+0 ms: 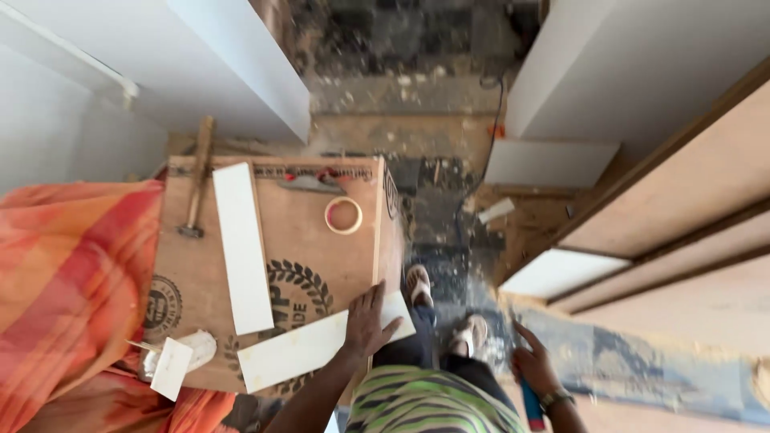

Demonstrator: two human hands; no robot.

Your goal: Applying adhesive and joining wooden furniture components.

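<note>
The left hand (367, 321) lies flat, open, on one of two long white strips (309, 347) at the surface's (353, 256) near edge; the right hand (533, 370) grips a blue-handled tool (532, 407). One tape roll (343, 215), one hammer (197, 180).

**Counts on and around the plywood box**

Two hands show: the left hand (367, 322) lower centre, the right hand (532, 362) lower right. Two sandalled feet (418, 284) stand between them.

On the plywood box (321, 240), left of centre, lie two long white strips (242, 247), one upright and one slanting along the lower edge. There is one small white offcut (172, 368) at the lower left, one roll of tape (343, 215) near the top, and one hammer (197, 178) at the upper left.

One blue-handled tool (532, 406) sits in the right hand.

Right of centre, two white panels (550, 163) lie flat, one above the other.
</note>
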